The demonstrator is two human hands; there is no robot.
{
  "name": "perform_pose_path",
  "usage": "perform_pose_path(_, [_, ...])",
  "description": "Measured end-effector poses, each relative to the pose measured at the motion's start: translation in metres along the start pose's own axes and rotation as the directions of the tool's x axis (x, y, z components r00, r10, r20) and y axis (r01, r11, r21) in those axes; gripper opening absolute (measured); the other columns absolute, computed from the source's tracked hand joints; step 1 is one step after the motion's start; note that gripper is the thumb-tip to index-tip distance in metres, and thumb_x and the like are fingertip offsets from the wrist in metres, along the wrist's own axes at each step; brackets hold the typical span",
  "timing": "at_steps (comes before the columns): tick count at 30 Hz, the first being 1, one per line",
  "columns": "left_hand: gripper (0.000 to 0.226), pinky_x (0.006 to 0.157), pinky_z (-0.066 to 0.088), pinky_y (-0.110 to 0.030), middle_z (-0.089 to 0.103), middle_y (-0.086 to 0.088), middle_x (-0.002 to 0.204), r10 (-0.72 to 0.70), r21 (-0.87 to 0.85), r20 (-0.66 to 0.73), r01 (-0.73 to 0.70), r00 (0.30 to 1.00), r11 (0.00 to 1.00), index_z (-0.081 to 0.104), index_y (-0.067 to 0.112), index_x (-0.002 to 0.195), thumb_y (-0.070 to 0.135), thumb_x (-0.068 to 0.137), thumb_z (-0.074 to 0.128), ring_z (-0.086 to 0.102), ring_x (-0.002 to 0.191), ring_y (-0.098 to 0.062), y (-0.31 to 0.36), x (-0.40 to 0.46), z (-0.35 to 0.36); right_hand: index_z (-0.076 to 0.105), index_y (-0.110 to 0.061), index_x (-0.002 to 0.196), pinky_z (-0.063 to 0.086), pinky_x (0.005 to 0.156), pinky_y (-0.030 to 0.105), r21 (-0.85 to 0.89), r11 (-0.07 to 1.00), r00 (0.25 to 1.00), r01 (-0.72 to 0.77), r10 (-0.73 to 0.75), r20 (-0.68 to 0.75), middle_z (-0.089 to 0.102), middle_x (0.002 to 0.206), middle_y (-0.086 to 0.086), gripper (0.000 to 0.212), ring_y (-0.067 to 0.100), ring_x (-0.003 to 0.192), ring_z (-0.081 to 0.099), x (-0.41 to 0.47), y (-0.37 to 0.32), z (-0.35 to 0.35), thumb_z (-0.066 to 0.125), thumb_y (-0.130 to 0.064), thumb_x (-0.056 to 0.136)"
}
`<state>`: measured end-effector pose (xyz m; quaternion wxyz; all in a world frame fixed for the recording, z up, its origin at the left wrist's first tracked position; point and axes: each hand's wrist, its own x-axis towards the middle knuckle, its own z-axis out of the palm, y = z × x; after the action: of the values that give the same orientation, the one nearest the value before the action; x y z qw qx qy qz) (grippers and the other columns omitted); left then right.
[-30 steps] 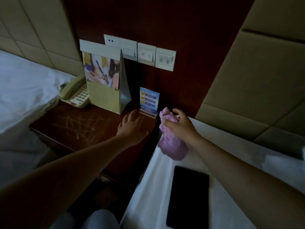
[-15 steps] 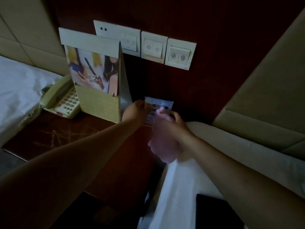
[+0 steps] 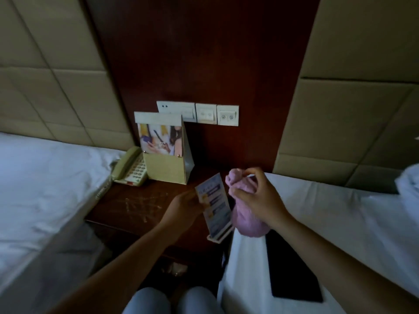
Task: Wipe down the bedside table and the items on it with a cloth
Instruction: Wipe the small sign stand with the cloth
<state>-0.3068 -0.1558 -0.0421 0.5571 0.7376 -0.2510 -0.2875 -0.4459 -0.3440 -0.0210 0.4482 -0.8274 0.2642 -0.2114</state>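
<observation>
While the left hand (image 3: pixel 181 207) pinches the small sign card (image 3: pixel 214 205) by its left edge, holding it tilted above the front right corner of the tabletop (image 3: pixel 136 207), the right hand (image 3: pixel 256 196) grips a bunched pink cloth (image 3: pixel 247 220) just beside the card's right edge, thumb and fingers curled round the wad. The card looks light and thin, probably a printed sheet in a clear plastic stand with a pale slotted base (image 3: pixel 221 234) at the bottom; it should be stiff enough to wipe against but smooth, so it could slip or twist under a one-edge pinch. A firmer hold lower down, near the base, would likely steady it while the cloth passes over the face. The cloth is soft and shapeless and will take any grip. Further back on the tabletop stand a telephone (image 3: pixel 130 168) and a beige brochure holder (image 3: pixel 165 150), apparently still to be wiped; a dark flat phone (image 3: pixel 292 268) lies on the bed (image 3: pixel 340 223) to the right.
</observation>
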Motion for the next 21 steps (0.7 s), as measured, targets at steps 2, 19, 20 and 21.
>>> perform_pose_path(2, [0.035, 0.091, 0.058, -0.050, 0.078, -0.004, 0.105, 0.009, -0.100, -0.006, -0.010, 1.000, 0.995, 0.073, 0.020, 0.112, -0.004, 0.087, 0.069, 0.074, 0.099, -0.023, 0.023, -0.043, 0.007, 0.054, -0.042, 0.114, 0.043, 0.069, 0.011, -0.039, 0.986, 0.984, 0.160, -0.162, -0.075, 0.065, 0.103, -0.025, 0.041, -0.009, 0.092, 0.059, -0.026, -0.027, -0.002, 0.081, -0.041, 0.083])
perform_pose_path(19, [0.029, 0.079, 0.061, -0.038, 0.075, -0.011, 0.113, 0.011, -0.244, 0.040, -0.001, 0.999, 0.970, 0.069, 0.015, 0.118, -0.001, 0.099, 0.054, 0.073, 0.105, -0.028, 0.089, -0.167, -0.004, 0.067, -0.027, 0.126, 0.047, 0.099, 0.028, -0.195, 0.822, 0.810, 0.535, -0.565, -0.158, 0.065, 0.125, -0.010, 0.035, 0.010, 0.121, 0.055, -0.116, -0.095, 0.040, 0.068, -0.044, 0.096])
perform_pose_path(20, [0.030, 0.080, 0.061, -0.039, 0.075, -0.011, 0.113, 0.013, -0.249, 0.053, 0.001, 0.999, 0.969, 0.069, 0.014, 0.119, -0.002, 0.100, 0.053, 0.073, 0.106, -0.028, 0.088, -0.164, -0.005, 0.066, -0.030, 0.125, 0.047, 0.097, 0.027, -0.215, 0.804, 0.799, 0.554, -0.587, -0.135, 0.065, 0.124, -0.011, 0.035, 0.010, 0.118, 0.055, -0.111, -0.093, 0.037, 0.068, -0.048, 0.095])
perform_pose_path(21, [0.032, 0.082, 0.061, -0.040, 0.075, -0.011, 0.114, 0.009, -0.257, 0.061, 0.007, 0.998, 0.967, 0.068, 0.015, 0.121, -0.003, 0.100, 0.052, 0.073, 0.106, -0.028, 0.087, -0.160, -0.005, 0.064, -0.032, 0.124, 0.049, 0.093, 0.029, -0.245, 0.788, 0.792, 0.565, -0.601, -0.107, 0.065, 0.122, -0.011, 0.033, 0.011, 0.115, 0.056, -0.103, -0.092, 0.033, 0.067, -0.048, 0.095])
